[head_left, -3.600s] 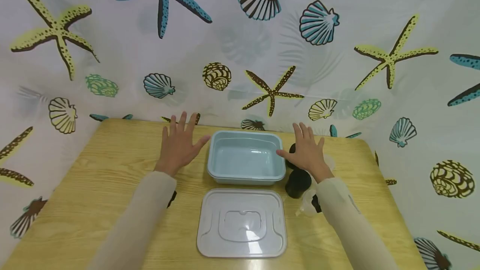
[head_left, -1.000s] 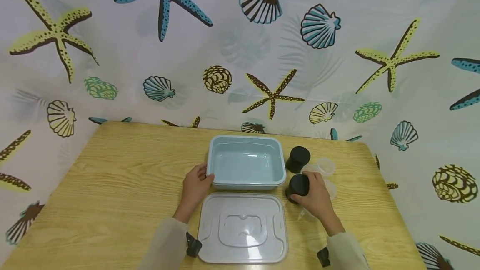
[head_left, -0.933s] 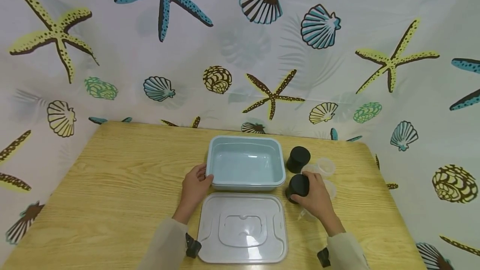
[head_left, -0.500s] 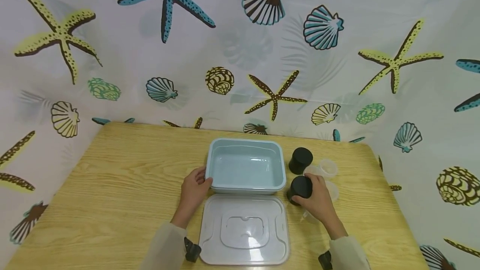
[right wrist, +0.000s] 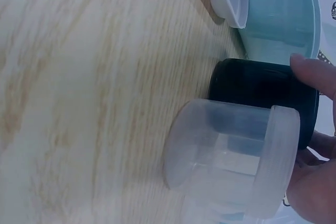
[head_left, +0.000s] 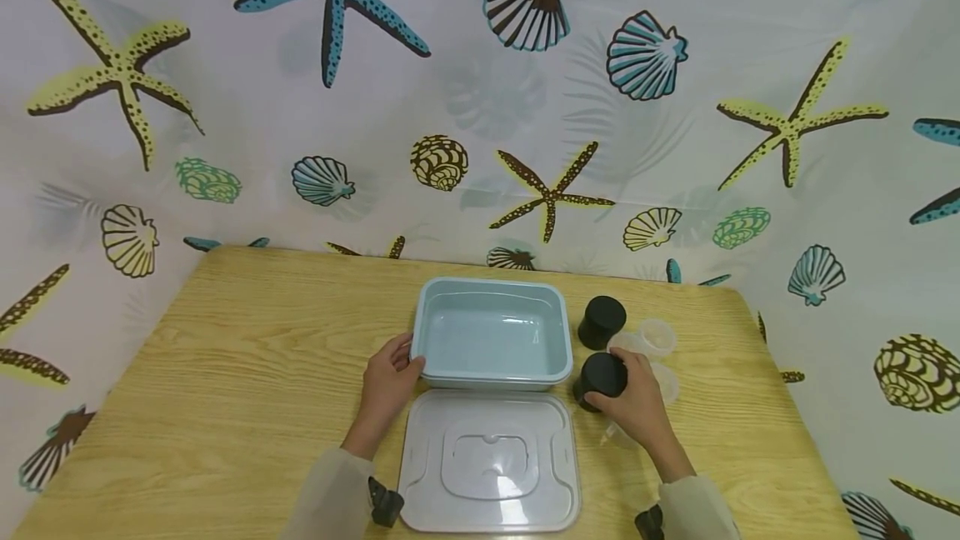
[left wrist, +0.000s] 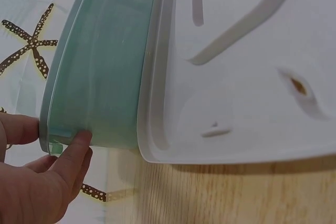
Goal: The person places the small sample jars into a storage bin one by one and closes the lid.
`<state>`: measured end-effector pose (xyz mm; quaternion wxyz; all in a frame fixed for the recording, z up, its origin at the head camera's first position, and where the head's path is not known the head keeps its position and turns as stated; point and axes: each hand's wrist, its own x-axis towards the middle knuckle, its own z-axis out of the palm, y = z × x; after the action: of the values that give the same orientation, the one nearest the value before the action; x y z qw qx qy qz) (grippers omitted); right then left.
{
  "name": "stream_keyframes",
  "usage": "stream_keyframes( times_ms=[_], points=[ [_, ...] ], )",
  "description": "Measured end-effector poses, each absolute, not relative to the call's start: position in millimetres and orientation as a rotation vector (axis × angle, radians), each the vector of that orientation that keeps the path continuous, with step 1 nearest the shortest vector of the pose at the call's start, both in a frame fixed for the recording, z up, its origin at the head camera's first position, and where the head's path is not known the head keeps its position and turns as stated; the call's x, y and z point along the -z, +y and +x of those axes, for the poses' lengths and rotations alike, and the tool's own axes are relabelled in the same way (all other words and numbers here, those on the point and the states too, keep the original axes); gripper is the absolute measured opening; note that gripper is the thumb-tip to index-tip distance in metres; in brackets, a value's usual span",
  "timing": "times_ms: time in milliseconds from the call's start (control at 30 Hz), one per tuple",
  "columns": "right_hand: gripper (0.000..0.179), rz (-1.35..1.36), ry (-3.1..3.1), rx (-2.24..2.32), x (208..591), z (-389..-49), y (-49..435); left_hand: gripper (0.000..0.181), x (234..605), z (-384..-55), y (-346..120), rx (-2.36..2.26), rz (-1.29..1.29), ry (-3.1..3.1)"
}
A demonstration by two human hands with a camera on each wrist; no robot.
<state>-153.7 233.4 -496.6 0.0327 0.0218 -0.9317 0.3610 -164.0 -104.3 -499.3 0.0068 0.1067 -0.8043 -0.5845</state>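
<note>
two hands are now engaged; in the earliest view both were raised with fingers spread. the left hand (head_left: 387, 377) now grips the light-blue rectangular tub (head_left: 491, 378) at its near left corner, thumb at the rim and fingers against the outer wall. the right hand (head_left: 637, 394) holds the near black cylindrical jar (head_left: 600, 377), just right of the tub, fingers and thumb round its upper part. over the last second the grips show no clear change. finding: both items are judged steadied, and the held jar appears to stand on the table (head_left: 247, 373); no lift is evident.

containers. the tub has no cover on it; its smooth inner floor is in view. the pale rectangular lid (head_left: 490, 465) lies flat on the table, directly on the tub's near side. the far black cylindrical jar (head_left: 602, 322) stands upright beside the tub's right wall. both black jars are opaque; contents cannot be determined. several translucent plastic jars (head_left: 657, 337) stand farther right of the tub, partly hidden by the right hand; count unconfirmed. in the right wrist view, one collared translucent jar (right wrist: 231, 150) overlaps the held jar; contact cannot be confirmed.
</note>
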Motion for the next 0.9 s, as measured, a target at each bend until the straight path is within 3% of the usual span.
stream_keyframes(
  times_ms=[900],
  points=[
    [0.071, 0.115, -2.872, -1.080, 451, -163, 230, 0.047, 500, -162, -105, 1.871, 0.327, -2.492]
  ],
)
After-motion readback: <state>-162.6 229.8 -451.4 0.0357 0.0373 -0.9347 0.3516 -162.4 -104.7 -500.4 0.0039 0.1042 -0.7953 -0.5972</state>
